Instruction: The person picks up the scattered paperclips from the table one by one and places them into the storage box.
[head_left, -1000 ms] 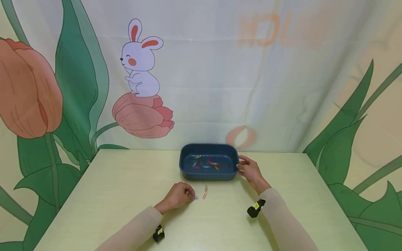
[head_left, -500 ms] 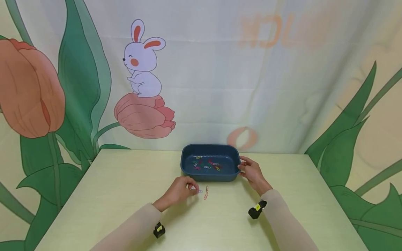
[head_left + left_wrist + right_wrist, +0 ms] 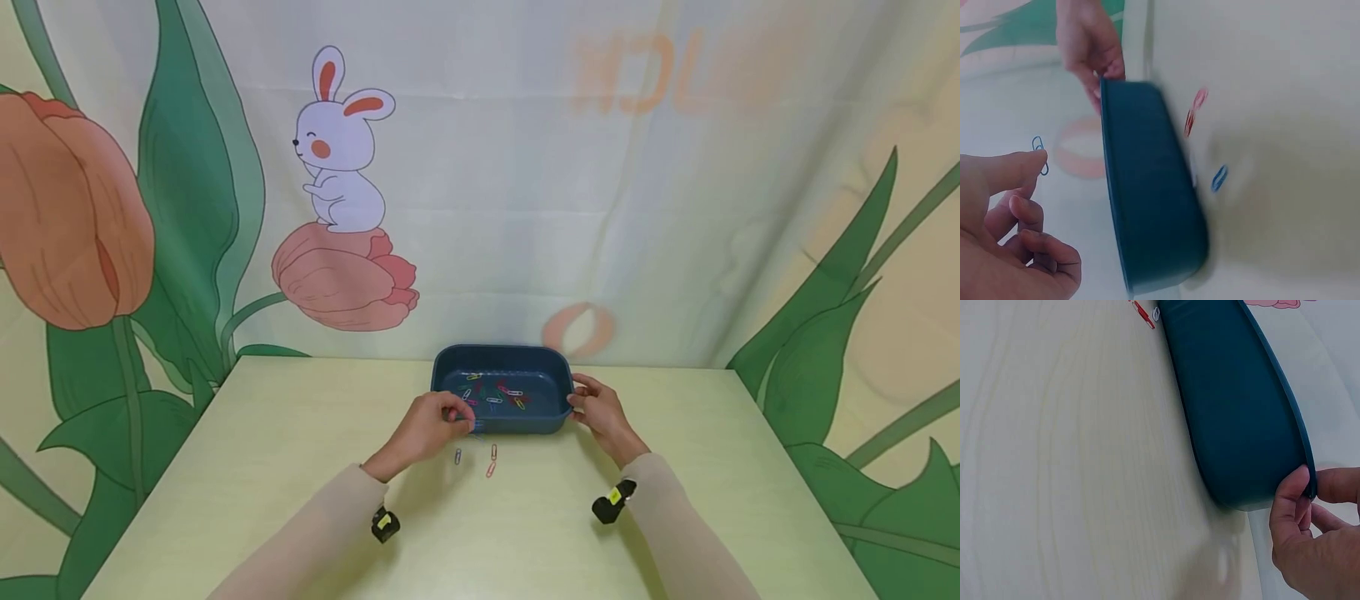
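A dark blue plastic bin (image 3: 517, 424) stands at the back of the table, with several coloured paper clips (image 3: 515, 392) lying inside. Thumb and forefinger of my left hand (image 3: 423, 429) pinch a blue paper clip (image 3: 1037, 143), raised at the bin's near-left rim. The other fingers of that hand are curled. With my right hand (image 3: 606, 421) I grip the bin's right rim between thumb and fingers, as the right wrist view shows. In front of the bin a blue clip (image 3: 457, 457), a red clip (image 3: 493, 452) and a pink clip (image 3: 491, 470) lie on the table.
The pale wooden table (image 3: 300, 467) ends at a hanging cloth (image 3: 480, 208) printed with a rabbit and tulips, close behind the bin. A whitish clip (image 3: 1194, 169) lies against the bin's base. Small black cameras (image 3: 386, 525) sit at both wrists.
My left hand has risen from the tabletop to the bin's near-left rim, carrying a clip. A blue clip it had covered now shows on the table. The right hand keeps its grip.
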The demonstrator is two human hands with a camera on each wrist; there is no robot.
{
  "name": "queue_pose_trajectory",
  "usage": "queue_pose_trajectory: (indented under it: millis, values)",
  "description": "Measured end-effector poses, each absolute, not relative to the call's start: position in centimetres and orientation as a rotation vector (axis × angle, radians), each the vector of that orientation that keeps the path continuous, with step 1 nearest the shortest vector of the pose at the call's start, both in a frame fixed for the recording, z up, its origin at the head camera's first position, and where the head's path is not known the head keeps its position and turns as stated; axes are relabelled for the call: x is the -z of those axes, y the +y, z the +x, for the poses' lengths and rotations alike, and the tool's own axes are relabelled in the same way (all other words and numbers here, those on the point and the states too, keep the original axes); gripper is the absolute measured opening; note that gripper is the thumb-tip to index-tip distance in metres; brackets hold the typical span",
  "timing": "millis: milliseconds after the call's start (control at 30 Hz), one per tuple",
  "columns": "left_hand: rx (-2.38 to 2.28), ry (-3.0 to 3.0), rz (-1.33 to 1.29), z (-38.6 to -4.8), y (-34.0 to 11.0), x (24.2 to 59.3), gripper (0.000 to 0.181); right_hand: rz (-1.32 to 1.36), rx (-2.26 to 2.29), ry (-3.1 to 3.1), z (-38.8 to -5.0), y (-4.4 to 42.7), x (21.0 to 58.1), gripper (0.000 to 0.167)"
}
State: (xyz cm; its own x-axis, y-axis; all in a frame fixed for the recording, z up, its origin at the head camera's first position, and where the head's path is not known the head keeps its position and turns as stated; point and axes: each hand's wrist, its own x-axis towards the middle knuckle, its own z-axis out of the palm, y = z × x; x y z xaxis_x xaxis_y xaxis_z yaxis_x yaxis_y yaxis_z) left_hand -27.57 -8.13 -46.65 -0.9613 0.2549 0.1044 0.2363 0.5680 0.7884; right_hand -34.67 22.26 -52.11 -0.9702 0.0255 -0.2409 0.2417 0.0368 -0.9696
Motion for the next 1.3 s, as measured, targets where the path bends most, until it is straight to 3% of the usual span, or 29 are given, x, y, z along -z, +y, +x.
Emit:
queue_pose_trajectory:
  millis: [1300]
  values:
    - [-1.655, 2.747, 0.195, -35.3, -4.9, 44.5, 0.007, 0.257, 2.062, 2.156, -34.6, 22.2, 52.0, 0.047]
